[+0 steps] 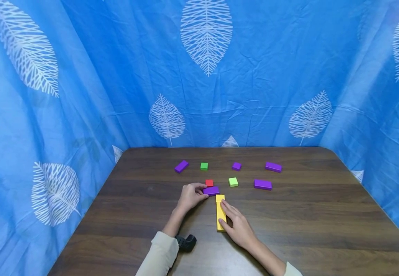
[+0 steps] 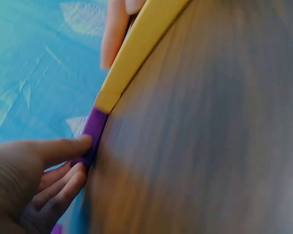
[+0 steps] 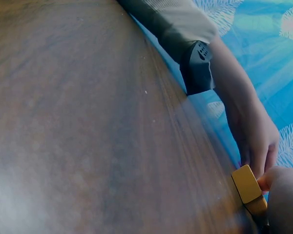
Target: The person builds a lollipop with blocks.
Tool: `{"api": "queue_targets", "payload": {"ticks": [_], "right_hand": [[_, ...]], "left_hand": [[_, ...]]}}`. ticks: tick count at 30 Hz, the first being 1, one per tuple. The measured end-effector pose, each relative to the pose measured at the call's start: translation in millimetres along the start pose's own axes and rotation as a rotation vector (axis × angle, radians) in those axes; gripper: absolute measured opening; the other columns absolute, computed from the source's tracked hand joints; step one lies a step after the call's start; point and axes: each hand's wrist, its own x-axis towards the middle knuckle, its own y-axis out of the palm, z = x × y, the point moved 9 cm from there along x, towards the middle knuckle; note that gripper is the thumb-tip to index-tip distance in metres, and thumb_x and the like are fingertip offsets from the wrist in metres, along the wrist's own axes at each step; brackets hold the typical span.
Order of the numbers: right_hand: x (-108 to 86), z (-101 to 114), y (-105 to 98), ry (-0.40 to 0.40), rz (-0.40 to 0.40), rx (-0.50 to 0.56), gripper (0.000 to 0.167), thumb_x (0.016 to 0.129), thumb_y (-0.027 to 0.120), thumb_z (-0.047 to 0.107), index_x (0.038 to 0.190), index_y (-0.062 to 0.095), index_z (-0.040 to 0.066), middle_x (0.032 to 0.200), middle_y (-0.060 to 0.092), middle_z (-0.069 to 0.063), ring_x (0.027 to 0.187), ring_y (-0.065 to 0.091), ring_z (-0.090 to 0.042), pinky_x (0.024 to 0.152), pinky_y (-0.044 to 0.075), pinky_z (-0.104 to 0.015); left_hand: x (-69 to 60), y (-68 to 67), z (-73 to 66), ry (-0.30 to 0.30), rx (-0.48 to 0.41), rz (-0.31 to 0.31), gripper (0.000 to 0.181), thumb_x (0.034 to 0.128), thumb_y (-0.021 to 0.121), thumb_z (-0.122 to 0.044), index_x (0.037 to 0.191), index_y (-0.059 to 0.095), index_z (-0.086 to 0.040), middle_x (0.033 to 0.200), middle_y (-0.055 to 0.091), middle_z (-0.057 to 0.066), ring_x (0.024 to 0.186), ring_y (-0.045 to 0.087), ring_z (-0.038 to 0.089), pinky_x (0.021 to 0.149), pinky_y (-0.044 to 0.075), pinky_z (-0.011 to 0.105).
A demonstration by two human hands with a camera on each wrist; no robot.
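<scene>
In the head view my left hand [image 1: 191,196] pinches a purple block [image 1: 211,191] between thumb and fingers, just in front of a red block [image 1: 209,183]. The left wrist view shows the same purple block [image 2: 94,131] at the end of the yellow piece [image 2: 136,53]. My right hand [image 1: 238,226] rests with extended fingers along the right side and top of the yellow blocks [image 1: 221,216], which form a long row pointing away from me. The right wrist view shows a yellow block end [image 3: 246,184] beside my right hand [image 3: 288,200].
Behind lie a light green block [image 1: 233,182], a green block [image 1: 204,166], a small purple block [image 1: 236,166] and a tilted purple block [image 1: 181,166]. Two long purple blocks [image 1: 263,184] [image 1: 273,167] lie at right. A blue curtain [image 1: 254,76] hangs behind the wooden table [image 1: 323,214].
</scene>
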Motion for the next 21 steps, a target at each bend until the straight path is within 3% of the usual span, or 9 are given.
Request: {"api": "queue_targets", "payload": {"ticks": [5, 12, 21], "right_hand": [[0.7, 0.1, -0.4, -0.005, 0.0, -0.003, 0.051, 0.082, 0.068, 0.014, 0.126, 0.053, -0.005, 0.134, 0.048, -0.014, 0.119, 0.047, -0.031, 0.097, 0.038, -0.046], [0.6, 0.9, 0.1, -0.014, 0.007, -0.017, 0.051, 0.082, 0.068, 0.015, 0.126, 0.052, -0.005, 0.135, 0.047, -0.015, 0.12, 0.047, -0.031, 0.096, 0.038, -0.046], [0.7, -3.2, 1.0, 0.037, 0.041, 0.02, 0.051, 0.084, 0.067, 0.018, 0.129, 0.052, -0.002, 0.137, 0.045, -0.013, 0.122, 0.045, -0.03, 0.099, 0.037, -0.045]], "left_hand": [[2.0, 10.0, -5.3, 0.025, -0.026, -0.041, 0.027, 0.0735, 0.078, -0.008, 0.098, 0.07, 0.001, 0.079, 0.067, 0.008, 0.061, 0.06, 0.007, 0.055, 0.049, 0.014], [3.1, 19.1, -6.4, 0.049, -0.061, -0.017, 0.028, 0.0751, 0.077, -0.011, 0.1, 0.07, -0.002, 0.082, 0.067, 0.006, 0.063, 0.061, 0.008, 0.057, 0.049, 0.015], [3.6, 23.2, -5.5, 0.072, -0.077, 0.002, 0.026, 0.0772, 0.075, -0.013, 0.101, 0.071, -0.006, 0.087, 0.067, 0.006, 0.065, 0.06, 0.008, 0.058, 0.05, 0.017]]}}
